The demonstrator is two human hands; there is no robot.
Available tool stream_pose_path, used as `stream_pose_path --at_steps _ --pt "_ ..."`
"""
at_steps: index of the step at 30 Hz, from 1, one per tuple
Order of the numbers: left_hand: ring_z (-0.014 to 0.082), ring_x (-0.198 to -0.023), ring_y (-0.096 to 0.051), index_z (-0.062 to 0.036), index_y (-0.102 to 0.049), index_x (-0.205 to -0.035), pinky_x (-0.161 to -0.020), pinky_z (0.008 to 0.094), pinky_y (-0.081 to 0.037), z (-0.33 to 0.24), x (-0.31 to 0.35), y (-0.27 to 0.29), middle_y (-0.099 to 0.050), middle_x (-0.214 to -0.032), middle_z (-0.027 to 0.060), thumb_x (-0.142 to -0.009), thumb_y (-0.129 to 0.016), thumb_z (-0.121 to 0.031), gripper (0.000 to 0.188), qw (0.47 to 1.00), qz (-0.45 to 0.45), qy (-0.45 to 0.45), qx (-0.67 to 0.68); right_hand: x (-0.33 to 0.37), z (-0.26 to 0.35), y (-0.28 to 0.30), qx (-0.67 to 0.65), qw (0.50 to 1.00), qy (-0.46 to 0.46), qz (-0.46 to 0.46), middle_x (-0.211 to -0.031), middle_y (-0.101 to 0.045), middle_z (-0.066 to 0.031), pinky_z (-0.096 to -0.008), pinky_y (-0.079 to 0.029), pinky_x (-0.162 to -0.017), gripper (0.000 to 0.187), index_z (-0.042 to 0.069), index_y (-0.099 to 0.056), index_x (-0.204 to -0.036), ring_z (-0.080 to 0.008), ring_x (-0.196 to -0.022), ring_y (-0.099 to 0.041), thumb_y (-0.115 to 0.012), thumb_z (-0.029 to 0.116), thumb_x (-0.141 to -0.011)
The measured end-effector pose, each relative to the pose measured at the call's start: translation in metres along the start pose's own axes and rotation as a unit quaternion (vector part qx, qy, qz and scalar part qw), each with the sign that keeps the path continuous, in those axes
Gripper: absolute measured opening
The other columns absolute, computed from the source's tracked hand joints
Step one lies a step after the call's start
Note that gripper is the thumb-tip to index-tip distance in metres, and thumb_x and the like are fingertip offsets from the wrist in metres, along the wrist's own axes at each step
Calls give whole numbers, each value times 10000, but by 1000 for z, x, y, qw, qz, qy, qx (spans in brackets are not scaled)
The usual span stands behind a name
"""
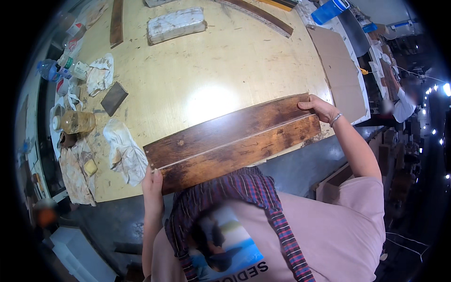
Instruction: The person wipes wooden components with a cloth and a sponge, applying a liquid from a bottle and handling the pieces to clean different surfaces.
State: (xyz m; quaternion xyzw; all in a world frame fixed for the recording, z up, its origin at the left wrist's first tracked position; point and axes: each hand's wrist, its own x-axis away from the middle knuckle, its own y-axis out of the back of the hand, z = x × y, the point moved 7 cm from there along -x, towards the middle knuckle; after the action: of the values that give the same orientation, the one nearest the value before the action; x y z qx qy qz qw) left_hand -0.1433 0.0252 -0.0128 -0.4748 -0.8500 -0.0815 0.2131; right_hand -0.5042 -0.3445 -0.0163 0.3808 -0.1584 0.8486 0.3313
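Two long, dark brown stained wooden boards (244, 149) lie edge to edge across the near side of the table, slanting up to the right. A thin pale line runs between them; whether they are joined I cannot tell. At the right end, my right hand (320, 109) is closed on them, its thumb on top of the far board. My left hand (152, 184) grips the left end near the seam, with most of its fingers hidden. The near board overhangs the front edge of the table, close to my checked apron (225, 185).
On the yellowish table (263, 70) are a whitish wrapped block (176, 26), a dark sanding sheet (114, 99), stained rags (123, 150), a yellow sponge (90, 167) and bottles (77, 122). Brown strips (116, 23) lie farther back. Cardboard (340, 70) covers the right side. Another person (405, 105) works at far right.
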Motion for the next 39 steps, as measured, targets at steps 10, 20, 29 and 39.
stream_pose_path --at_steps 10,20,29,39 --pt "206 -1261 -459 22 -353 -1444 -1097 333 -302 7 -2 -1 -485 -1390 126 -1052 -357 -349 540 995 -6 7 104 -2 -14 14 -18 1000 -5 -16 -1217 -626 -98 -317 -487 -968 603 -12 -548 -1273 -183 -1093 -610 -689 417 -873" --pt "227 -1219 -512 -62 -412 -1403 -1025 361 -424 61 -28 14 -523 -1334 90 -1031 -329 -507 586 955 -69 110 267 -21 -107 31 -303 943 79 -110 -1212 -623 -67 -315 -502 -936 550 60 -570 -1257 -165 -1059 -616 -449 524 -988" --pt "267 -1203 -533 -87 -458 -1375 -1015 419 -449 85 -41 38 -542 -1321 103 -1014 -384 -448 516 938 -111 145 294 -8 -99 7 -328 932 73 -134 -1207 -624 -55 -313 -504 -931 507 70 -570 -1258 -159 -1057 -617 -448 487 -998" --pt "309 -1213 -534 -84 -495 -1348 -1015 474 -453 52 -85 62 -549 -1323 128 -992 -413 -400 483 958 -65 90 265 -48 -100 -2 -346 928 92 -102 -1221 -620 -24 -304 -492 -942 497 102 -558 -1283 -138 -1052 -617 -470 487 -981"
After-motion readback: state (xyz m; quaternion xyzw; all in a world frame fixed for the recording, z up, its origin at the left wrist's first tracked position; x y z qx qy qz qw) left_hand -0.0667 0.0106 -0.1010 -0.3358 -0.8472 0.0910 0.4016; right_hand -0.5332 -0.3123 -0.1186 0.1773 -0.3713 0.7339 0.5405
